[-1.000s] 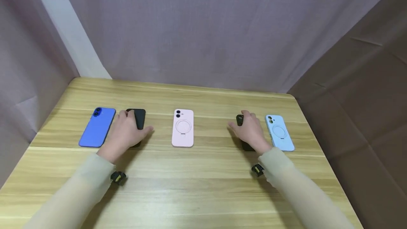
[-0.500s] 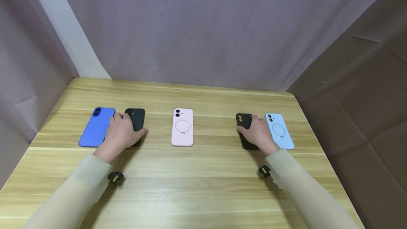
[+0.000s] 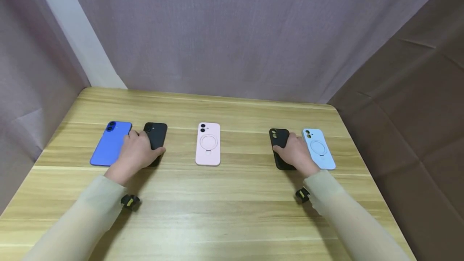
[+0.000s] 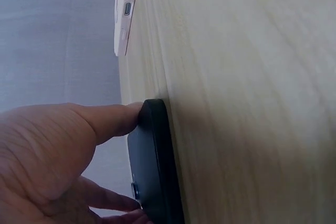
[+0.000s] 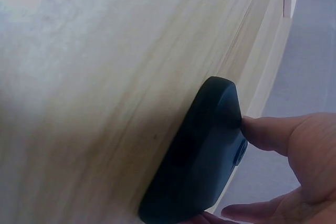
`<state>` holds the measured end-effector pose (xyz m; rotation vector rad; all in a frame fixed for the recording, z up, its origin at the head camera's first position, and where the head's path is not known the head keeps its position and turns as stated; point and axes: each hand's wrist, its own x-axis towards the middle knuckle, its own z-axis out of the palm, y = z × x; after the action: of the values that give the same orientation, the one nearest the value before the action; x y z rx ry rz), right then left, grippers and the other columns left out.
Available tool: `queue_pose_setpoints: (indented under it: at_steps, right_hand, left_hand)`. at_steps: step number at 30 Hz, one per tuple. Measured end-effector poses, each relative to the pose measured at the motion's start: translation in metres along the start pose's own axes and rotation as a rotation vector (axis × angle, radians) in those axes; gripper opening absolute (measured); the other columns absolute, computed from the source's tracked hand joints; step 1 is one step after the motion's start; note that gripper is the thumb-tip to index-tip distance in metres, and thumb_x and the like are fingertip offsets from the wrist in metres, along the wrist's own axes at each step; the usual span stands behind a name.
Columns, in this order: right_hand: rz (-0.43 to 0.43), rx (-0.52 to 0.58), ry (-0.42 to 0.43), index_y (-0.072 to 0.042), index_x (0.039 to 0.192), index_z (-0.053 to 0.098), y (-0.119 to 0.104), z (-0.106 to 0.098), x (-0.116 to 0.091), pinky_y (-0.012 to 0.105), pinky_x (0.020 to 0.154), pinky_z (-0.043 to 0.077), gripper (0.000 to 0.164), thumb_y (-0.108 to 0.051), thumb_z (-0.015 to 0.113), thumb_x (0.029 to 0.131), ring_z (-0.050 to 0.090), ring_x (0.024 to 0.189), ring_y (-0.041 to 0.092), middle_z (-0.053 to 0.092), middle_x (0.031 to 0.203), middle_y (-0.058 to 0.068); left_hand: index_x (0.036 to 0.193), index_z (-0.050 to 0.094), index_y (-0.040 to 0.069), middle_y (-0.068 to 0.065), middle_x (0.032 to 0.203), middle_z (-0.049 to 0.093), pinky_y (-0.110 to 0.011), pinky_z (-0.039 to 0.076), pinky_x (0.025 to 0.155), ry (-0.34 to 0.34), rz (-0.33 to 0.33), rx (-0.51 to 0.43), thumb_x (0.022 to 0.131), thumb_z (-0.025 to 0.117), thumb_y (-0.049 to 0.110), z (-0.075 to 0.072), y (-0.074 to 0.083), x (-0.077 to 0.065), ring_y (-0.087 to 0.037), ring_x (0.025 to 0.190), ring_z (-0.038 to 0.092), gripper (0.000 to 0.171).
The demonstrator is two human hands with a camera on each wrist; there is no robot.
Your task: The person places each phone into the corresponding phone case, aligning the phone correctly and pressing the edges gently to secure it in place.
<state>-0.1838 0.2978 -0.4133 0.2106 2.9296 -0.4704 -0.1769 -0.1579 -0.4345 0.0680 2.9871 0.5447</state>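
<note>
My left hand (image 3: 135,152) grips a black phone (image 3: 157,136) by its two long sides, thumb on the right edge, fingers on the left. In the left wrist view the thumb meets the edge of the black phone (image 4: 147,156), which lies on or close to the table. With my right hand (image 3: 295,152) I hold a black phone case (image 3: 279,136) that has camera cutouts, the thumb at its left edge and the fingers at the right. The right wrist view shows the black case (image 5: 202,156) between thumb and fingers; some fingertips are hidden.
A blue phone (image 3: 110,144) lies left of my left hand. Between the hands lies a pink phone (image 3: 208,156) with a ring on its back. A light blue phone case (image 3: 320,150) lies just right of my right hand. Curtains (image 3: 217,31) stand behind the wooden table (image 3: 217,212).
My right hand has shifted right, uncovering more of the black case, and its thumb now meets the case's edge. My left hand has drawn slightly left, its thumb closing onto the black phone.
</note>
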Motion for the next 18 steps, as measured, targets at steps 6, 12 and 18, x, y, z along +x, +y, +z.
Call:
queue_pose_setpoints:
  at_steps: [6, 12, 18]
  right_hand:
    - [-0.004, -0.016, -0.015, 0.017, 0.139, 0.03, 0.0001, -0.0001, 0.0023, 0.054, 0.091, 0.044, 0.079, -0.037, 0.063, 0.092, 0.049, 0.112, 0.049, 0.047, 0.124, 0.041]
    - [-0.011, -0.001, -0.032, 0.012, 0.144, 0.026, -0.001, -0.0026, 0.0056, 0.055, 0.094, 0.042, 0.082, -0.035, 0.066, 0.091, 0.046, 0.116, 0.05, 0.044, 0.13, 0.04]
    - [0.004, 0.025, -0.038, 0.012, 0.144, 0.026, -0.0033, -0.0044, 0.0066, 0.055, 0.09, 0.044, 0.085, -0.036, 0.069, 0.088, 0.048, 0.112, 0.049, 0.045, 0.127, 0.039]
  left_hand:
    - [0.128, 0.033, -0.028, -0.047, 0.119, 0.034, -0.064, 0.037, 0.089, -0.055, -0.021, -0.055, 0.082, 0.072, 0.048, -0.0028, -0.003, 0.0021, -0.06, 0.109, 0.036, 0.097]
    - [0.129, 0.033, -0.026, -0.048, 0.115, 0.039, -0.064, 0.039, 0.086, -0.104, -0.024, -0.055, 0.079, 0.073, 0.054, -0.0058, -0.0051, 0.0045, -0.06, 0.108, 0.041, 0.102]
    - [0.126, 0.035, -0.024, -0.045, 0.111, 0.042, -0.063, 0.042, 0.083, -0.129, -0.039, -0.063, 0.077, 0.074, 0.057, -0.0075, -0.0055, 0.0048, -0.058, 0.103, 0.045, 0.102]
